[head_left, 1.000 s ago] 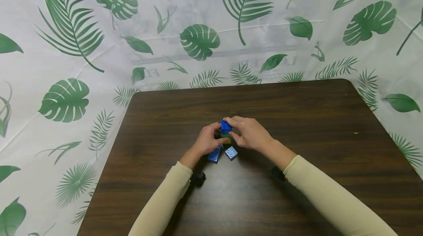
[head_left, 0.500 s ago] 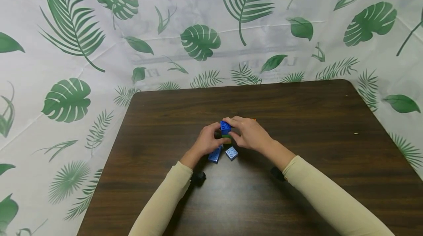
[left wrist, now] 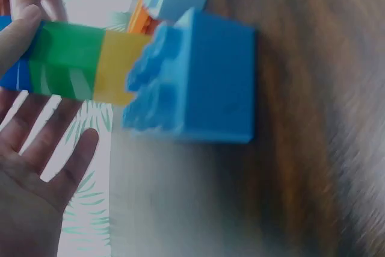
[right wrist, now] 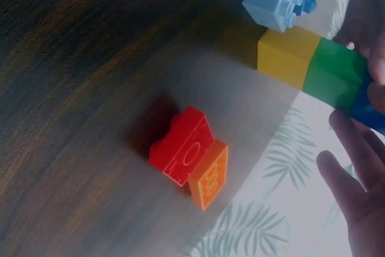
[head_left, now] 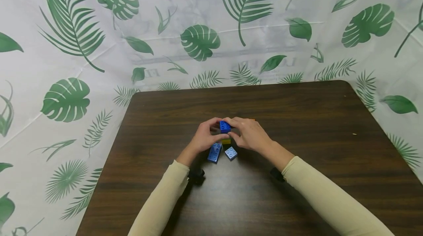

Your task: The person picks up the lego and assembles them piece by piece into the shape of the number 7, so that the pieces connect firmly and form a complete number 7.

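Note:
A small tower of toy building bricks stands between my hands: a dark blue brick point(head_left: 225, 127) on top, a green brick point(right wrist: 334, 73) below it and a yellow brick point(head_left: 226, 141) lowest. My right hand point(head_left: 250, 134) pinches the blue top brick between thumb and fingers. Beside the tower my left hand point(head_left: 204, 136) spreads its fingers, apart from the bricks in the left wrist view. Nearer the person lie a longer blue brick point(head_left: 214, 153) and a light blue square brick point(head_left: 231, 153), both studs up.
Past the right hand lie a red brick point(right wrist: 183, 145) and an orange brick point(right wrist: 209, 174), side by side; the head view shows only a sliver of orange. The dark wooden table point(head_left: 297, 111) ends at a leaf-printed white sheet point(head_left: 158, 45). Black wrist cameras hang under both sleeves.
My left hand has loosened and drawn slightly left, away from the tower, uncovering more of the yellow brick and the longer blue brick. My right hand keeps its grip on top.

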`<state>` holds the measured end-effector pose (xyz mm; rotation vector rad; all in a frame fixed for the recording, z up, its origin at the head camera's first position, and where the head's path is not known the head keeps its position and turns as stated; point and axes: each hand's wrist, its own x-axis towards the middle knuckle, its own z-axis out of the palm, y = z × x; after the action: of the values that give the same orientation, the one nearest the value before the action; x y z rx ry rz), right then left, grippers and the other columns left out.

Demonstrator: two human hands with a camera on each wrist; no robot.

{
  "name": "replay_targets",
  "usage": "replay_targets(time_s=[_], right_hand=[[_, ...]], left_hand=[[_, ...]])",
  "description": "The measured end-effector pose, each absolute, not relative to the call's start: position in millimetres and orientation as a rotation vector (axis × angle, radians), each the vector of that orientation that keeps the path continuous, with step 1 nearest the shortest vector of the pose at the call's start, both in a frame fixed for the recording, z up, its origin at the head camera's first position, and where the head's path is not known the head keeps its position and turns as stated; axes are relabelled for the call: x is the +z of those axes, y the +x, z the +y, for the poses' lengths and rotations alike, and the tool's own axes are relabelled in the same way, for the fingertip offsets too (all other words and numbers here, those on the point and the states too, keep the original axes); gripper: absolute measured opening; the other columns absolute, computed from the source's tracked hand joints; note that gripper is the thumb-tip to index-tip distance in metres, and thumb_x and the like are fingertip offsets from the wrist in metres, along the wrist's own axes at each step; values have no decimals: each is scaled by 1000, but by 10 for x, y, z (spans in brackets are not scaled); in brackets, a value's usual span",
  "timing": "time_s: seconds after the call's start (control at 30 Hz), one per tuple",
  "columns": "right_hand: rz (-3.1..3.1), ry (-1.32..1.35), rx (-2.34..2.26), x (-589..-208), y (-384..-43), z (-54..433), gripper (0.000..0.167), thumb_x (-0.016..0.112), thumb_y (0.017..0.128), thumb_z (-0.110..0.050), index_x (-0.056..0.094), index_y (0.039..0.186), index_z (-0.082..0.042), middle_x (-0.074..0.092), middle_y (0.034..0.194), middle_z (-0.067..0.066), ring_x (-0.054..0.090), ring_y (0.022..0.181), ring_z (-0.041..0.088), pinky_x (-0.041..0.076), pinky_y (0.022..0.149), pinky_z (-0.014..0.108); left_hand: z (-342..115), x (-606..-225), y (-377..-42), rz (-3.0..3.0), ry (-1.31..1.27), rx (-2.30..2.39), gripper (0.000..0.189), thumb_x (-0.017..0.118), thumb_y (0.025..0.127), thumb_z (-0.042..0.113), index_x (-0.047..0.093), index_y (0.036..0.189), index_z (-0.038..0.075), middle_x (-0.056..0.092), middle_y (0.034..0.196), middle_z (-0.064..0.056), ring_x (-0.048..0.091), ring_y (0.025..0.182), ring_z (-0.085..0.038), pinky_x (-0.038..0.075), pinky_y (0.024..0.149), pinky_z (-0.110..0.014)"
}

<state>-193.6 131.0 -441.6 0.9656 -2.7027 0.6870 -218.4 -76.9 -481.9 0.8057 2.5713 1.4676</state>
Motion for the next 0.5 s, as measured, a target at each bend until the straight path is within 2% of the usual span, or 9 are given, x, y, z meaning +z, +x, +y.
replay_targets(time_s=[0.1,0.23,0.33,0.43,0.5], right_hand=[[-2723,953,709,-4427,-1928,1316,53,73,89,-17,57,139,-13,67,119,7,62,72,16,55,65,33],[-2760,964,762,-4409,-1935,1337,56,73,90,-18,53,142,-15,66,123,8,68,88,20,57,78,37],[-2801,1022,910,-4385,-1971,1395,62,72,91,-14,48,147,-17,65,126,9,68,102,22,54,88,40],[-2862,1033,1095,-4382,-2032,1523,61,69,92,-10,45,148,-17,65,125,10,67,105,21,53,90,40],[-2919,935,1167,-4402,-2076,1632,54,66,94,-9,49,146,-15,68,120,10,68,98,21,55,87,39]], left_hand=[[-794,-4805,-2212,2574,890,1507,40,81,82,22,66,117,11,70,109,-3,65,98,-19,53,88,-45],[-827,-4802,-2231,2616,1004,1448,38,80,84,23,66,117,10,70,108,-3,65,97,-17,54,86,-46],[-839,-4805,-2230,2642,1031,1416,39,80,85,24,66,118,10,70,108,-2,64,96,-16,54,86,-44],[-817,-4813,-2224,2671,1008,1404,38,81,83,23,66,116,9,70,105,-3,65,94,-17,54,86,-43],[-797,-4823,-2216,2685,969,1383,39,81,83,22,66,116,9,70,104,-3,65,94,-18,53,87,-42]])
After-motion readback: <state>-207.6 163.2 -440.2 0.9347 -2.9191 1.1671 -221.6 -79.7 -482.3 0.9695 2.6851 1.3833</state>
